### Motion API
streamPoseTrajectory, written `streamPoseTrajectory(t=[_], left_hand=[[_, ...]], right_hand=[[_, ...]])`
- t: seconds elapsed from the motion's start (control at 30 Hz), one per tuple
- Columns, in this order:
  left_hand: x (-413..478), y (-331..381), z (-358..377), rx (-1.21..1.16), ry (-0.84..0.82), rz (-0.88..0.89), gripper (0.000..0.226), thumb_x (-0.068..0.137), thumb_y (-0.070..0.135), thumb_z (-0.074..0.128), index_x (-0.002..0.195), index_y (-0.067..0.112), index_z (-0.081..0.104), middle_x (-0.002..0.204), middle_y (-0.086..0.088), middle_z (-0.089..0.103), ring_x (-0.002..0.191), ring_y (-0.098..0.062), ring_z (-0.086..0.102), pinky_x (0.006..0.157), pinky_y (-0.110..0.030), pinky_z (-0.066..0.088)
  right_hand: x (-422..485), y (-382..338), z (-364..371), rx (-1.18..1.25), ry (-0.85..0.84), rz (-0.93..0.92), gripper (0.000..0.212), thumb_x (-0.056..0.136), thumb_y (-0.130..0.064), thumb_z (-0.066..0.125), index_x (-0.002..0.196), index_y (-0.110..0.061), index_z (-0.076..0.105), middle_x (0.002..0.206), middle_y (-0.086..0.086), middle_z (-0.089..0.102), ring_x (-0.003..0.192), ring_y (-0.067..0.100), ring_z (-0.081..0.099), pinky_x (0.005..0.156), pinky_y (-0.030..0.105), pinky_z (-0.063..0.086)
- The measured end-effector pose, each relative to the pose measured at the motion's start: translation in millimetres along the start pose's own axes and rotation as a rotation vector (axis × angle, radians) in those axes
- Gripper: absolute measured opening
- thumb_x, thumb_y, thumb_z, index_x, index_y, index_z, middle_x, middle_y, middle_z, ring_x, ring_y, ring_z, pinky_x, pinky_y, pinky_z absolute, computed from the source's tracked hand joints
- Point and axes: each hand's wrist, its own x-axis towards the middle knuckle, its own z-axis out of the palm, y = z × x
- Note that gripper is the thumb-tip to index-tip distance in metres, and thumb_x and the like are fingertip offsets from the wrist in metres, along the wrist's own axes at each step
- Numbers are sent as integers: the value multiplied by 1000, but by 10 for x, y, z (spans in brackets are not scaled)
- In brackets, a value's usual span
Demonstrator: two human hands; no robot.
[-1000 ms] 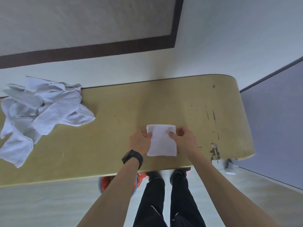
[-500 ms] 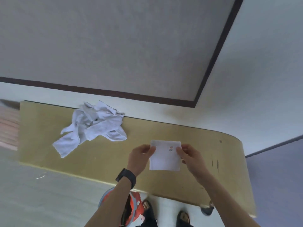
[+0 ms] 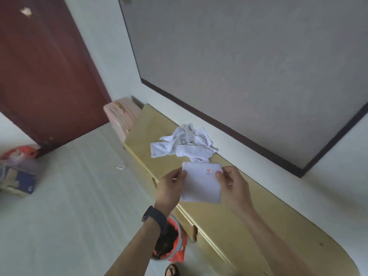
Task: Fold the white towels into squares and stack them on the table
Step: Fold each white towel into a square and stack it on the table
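A folded white towel square (image 3: 201,186) with a small red label hangs in the air above the front edge of the yellow table (image 3: 229,222). My left hand (image 3: 171,188) pinches its left edge. At the upper right corner, my right hand (image 3: 232,186) pinches it beside the label. A heap of unfolded white towels (image 3: 185,146) lies on the table farther back, just beyond the held square.
A dark red door (image 3: 45,66) stands at the left. Pink stacked stools (image 3: 123,118) sit at the table's far end. An orange bin (image 3: 171,242) is on the floor under my left arm. Bags and an orange object (image 3: 18,170) lie at far left.
The folded towel has been lifted off the table and is held up in both hands. The view has swung left, showing the door and floor, so the towel heap now appears nearer the hands.
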Motion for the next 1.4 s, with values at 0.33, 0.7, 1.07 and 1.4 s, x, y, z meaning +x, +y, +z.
streamPoseTrajectory(t=[0.33,0.7,1.07,1.4], left_hand=[[-789,-724,-1812,185,504,-57,14,103,43,38,105,35,49,96,12,62,77,-17,58,60,-32,47],[-1856,-1694,-4515,10,924,-202,18,103,41,38,97,26,47,83,5,61,70,-11,54,56,-26,39],[-2648,-2512,-6633,-88,1314,-264,17,102,35,47,96,21,54,86,9,64,69,1,54,57,-14,39],[-2506,-3114,-8559,21,1449,-308,20,102,33,48,98,15,54,85,8,62,72,-6,54,63,-28,43]], right_hand=[[-604,-856,1884,-95,-314,-348,10,101,-33,49,97,-26,44,69,-11,59,64,10,55,56,30,32],[-1905,-2336,4580,49,-743,-567,10,100,-32,53,96,-25,49,82,-10,62,66,8,57,55,22,40],[-3246,-3528,6680,197,-1027,-647,11,100,-29,54,100,-19,57,91,-11,65,87,-3,58,65,10,43],[-3672,-4346,8755,280,-1139,-731,12,101,-32,54,101,-20,55,90,-14,64,87,-1,59,62,21,48]])
